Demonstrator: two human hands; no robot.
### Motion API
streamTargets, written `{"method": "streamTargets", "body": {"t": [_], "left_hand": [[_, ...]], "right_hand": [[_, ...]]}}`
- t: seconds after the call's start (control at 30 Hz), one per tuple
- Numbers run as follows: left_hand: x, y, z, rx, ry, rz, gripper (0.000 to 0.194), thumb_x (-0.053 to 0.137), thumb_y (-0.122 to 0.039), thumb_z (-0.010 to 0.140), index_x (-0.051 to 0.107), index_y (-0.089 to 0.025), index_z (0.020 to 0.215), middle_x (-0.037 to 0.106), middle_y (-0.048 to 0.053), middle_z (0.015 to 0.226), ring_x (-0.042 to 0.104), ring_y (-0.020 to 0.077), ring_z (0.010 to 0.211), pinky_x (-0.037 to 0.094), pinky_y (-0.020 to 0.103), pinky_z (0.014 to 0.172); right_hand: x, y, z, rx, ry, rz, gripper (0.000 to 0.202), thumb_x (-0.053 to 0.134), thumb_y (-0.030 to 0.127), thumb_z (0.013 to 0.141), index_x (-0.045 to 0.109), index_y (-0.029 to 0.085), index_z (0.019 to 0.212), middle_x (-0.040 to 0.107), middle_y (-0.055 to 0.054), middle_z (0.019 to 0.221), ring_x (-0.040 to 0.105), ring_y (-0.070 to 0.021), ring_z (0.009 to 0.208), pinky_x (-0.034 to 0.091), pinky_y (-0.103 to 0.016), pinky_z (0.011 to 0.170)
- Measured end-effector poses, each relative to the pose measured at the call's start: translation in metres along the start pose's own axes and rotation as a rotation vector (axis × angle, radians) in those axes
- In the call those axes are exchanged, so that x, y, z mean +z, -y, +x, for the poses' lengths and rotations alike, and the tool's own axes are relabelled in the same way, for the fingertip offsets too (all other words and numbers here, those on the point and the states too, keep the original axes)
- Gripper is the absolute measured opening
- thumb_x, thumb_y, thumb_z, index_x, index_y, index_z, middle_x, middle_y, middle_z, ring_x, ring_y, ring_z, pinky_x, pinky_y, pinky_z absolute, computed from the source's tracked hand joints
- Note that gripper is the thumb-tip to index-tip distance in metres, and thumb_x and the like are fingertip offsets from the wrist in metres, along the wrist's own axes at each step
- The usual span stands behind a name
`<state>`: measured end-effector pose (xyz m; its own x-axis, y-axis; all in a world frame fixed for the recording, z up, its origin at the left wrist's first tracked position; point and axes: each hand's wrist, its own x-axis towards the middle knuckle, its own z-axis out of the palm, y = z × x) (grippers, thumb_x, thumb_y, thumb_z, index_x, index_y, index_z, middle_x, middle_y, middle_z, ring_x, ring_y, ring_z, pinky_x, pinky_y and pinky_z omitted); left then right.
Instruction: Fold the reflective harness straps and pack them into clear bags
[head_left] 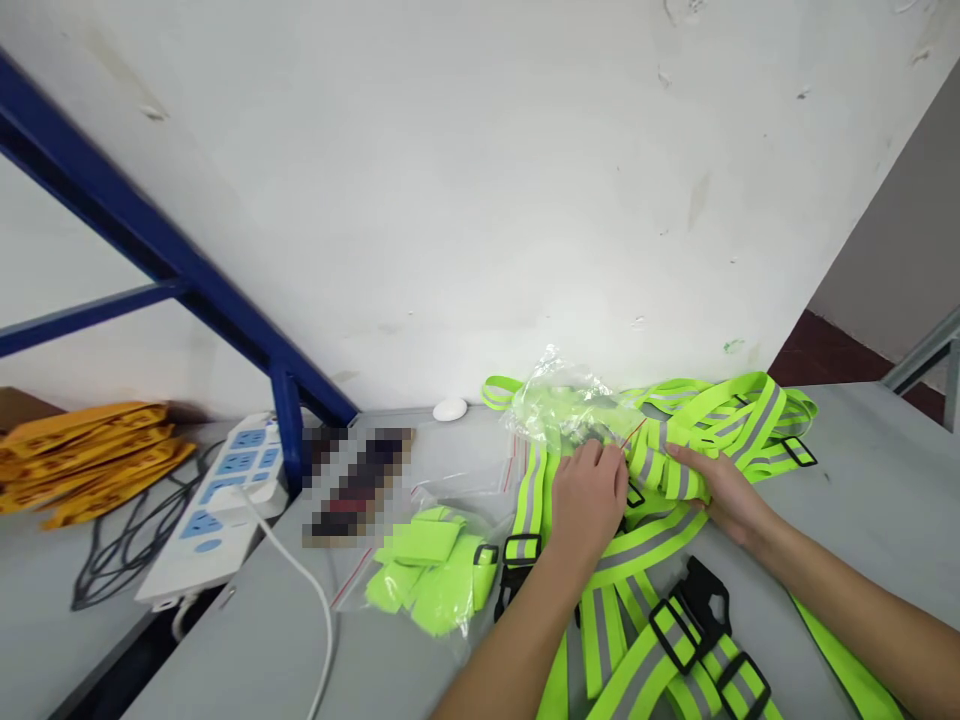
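Observation:
Neon-yellow straps with grey reflective stripes and black buckles (645,545) lie in a heap on the grey table. My left hand (590,495) is closed at the edge of a folded strap bundle (660,465), beside the mouth of a clear plastic bag (559,395). From the right, my right hand (724,490) grips the same bundle, thumb on top. The bag lies toward the wall, with some neon material showing through it. A second clear bag (435,570), holding a folded neon strap, rests to the left of my left forearm.
A white power strip (217,510) with a white cable and dark cords lies at the left, near orange packets (90,455). A blue metal frame (289,420) rises there. A white oval object (450,409) sits by the wall.

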<state>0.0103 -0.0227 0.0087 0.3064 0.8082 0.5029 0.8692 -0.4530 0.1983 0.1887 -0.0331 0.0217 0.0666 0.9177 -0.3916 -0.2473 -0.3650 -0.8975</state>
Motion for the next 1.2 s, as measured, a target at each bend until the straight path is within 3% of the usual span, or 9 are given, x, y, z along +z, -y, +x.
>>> {"method": "streamTargets", "body": {"t": [0.1, 0.3, 0.47, 0.57, 0.67, 0.77, 0.83, 1.03, 1.2], "left_hand": [[0.002, -0.002, -0.002, 0.058, 0.013, 0.024, 0.015, 0.045, -0.02, 0.093, 0.056, -0.02, 0.083, 0.057, 0.003, 0.078, 0.053, 0.0192, 0.074, 0.036, 0.032, 0.064], [0.002, -0.004, -0.001, 0.105, -0.027, -0.058, 0.014, 0.045, -0.019, 0.093, 0.057, -0.019, 0.086, 0.06, 0.004, 0.087, 0.051, 0.0201, 0.081, 0.035, 0.033, 0.069], [-0.001, -0.006, -0.001, 0.174, -0.093, -0.112, 0.014, 0.046, -0.016, 0.091, 0.059, -0.02, 0.09, 0.061, 0.005, 0.091, 0.05, 0.0207, 0.086, 0.034, 0.034, 0.072], [-0.004, -0.008, -0.001, 0.09, -0.094, -0.205, 0.011, 0.047, -0.022, 0.092, 0.058, -0.021, 0.093, 0.06, 0.006, 0.098, 0.05, 0.0219, 0.093, 0.036, 0.035, 0.078], [-0.007, -0.009, -0.001, -0.038, -0.062, -0.45, 0.014, 0.041, -0.029, 0.095, 0.053, -0.02, 0.093, 0.056, 0.007, 0.101, 0.05, 0.0208, 0.098, 0.04, 0.036, 0.086], [-0.006, -0.009, 0.0, -0.195, -0.043, -0.637, 0.017, 0.037, -0.034, 0.097, 0.047, -0.021, 0.094, 0.054, 0.006, 0.094, 0.052, 0.0186, 0.092, 0.043, 0.034, 0.083], [-0.004, -0.008, 0.001, -0.246, -0.026, -0.612, 0.018, 0.04, -0.037, 0.097, 0.046, -0.021, 0.094, 0.053, 0.005, 0.092, 0.052, 0.0191, 0.088, 0.044, 0.034, 0.079], [-0.003, -0.004, 0.006, -0.133, 0.095, -0.316, 0.023, 0.03, -0.021, 0.097, 0.044, -0.02, 0.08, 0.055, 0.005, 0.08, 0.052, 0.0209, 0.078, 0.039, 0.035, 0.07], [-0.006, -0.003, 0.007, -0.124, 0.096, -0.396, 0.019, 0.033, -0.024, 0.096, 0.044, -0.021, 0.08, 0.056, 0.004, 0.078, 0.054, 0.0203, 0.076, 0.039, 0.032, 0.067]], "right_hand": [[0.0, -0.004, 0.001, 0.018, -0.005, 0.126, 0.037, 0.075, 0.045, 0.072, 0.072, 0.019, 0.098, 0.074, -0.006, 0.094, 0.065, -0.018, 0.068, 0.032, -0.019, 0.033], [0.009, -0.011, -0.005, -0.136, -0.112, 0.1, 0.054, 0.078, 0.045, 0.069, 0.064, 0.026, 0.118, 0.07, -0.004, 0.116, 0.067, -0.0269, 0.097, 0.056, -0.03, 0.059], [0.014, -0.024, -0.004, -0.309, -0.178, -0.054, 0.049, 0.075, 0.05, 0.068, 0.067, 0.02, 0.106, 0.074, -0.007, 0.103, 0.068, -0.0284, 0.091, 0.056, -0.037, 0.07], [0.012, -0.023, -0.004, -0.39, -0.144, -0.146, 0.047, 0.073, 0.05, 0.071, 0.067, 0.019, 0.105, 0.073, -0.008, 0.102, 0.066, -0.0279, 0.094, 0.054, -0.038, 0.081], [0.008, -0.018, -0.006, -0.464, -0.119, -0.282, 0.039, 0.07, 0.05, 0.074, 0.067, 0.02, 0.099, 0.073, -0.006, 0.096, 0.066, -0.0268, 0.089, 0.053, -0.036, 0.08], [0.003, -0.016, -0.005, -0.644, -0.127, -0.482, 0.027, 0.067, 0.045, 0.078, 0.066, 0.022, 0.093, 0.071, -0.004, 0.089, 0.065, -0.0251, 0.084, 0.052, -0.035, 0.076], [0.0, -0.016, -0.003, -0.826, -0.109, -0.62, 0.022, 0.065, 0.039, 0.082, 0.065, 0.024, 0.097, 0.07, -0.004, 0.092, 0.065, -0.0244, 0.085, 0.052, -0.035, 0.076], [-0.008, -0.022, 0.006, -1.213, -0.061, -0.844, 0.033, 0.062, 0.022, 0.084, 0.059, 0.026, 0.117, 0.069, -0.006, 0.098, 0.066, -0.0225, 0.086, 0.054, -0.034, 0.073], [-0.013, -0.021, 0.006, -1.329, -0.075, -1.003, 0.045, 0.06, 0.021, 0.085, 0.054, 0.026, 0.129, 0.069, -0.007, 0.1, 0.067, -0.0205, 0.085, 0.054, -0.03, 0.068]]}}
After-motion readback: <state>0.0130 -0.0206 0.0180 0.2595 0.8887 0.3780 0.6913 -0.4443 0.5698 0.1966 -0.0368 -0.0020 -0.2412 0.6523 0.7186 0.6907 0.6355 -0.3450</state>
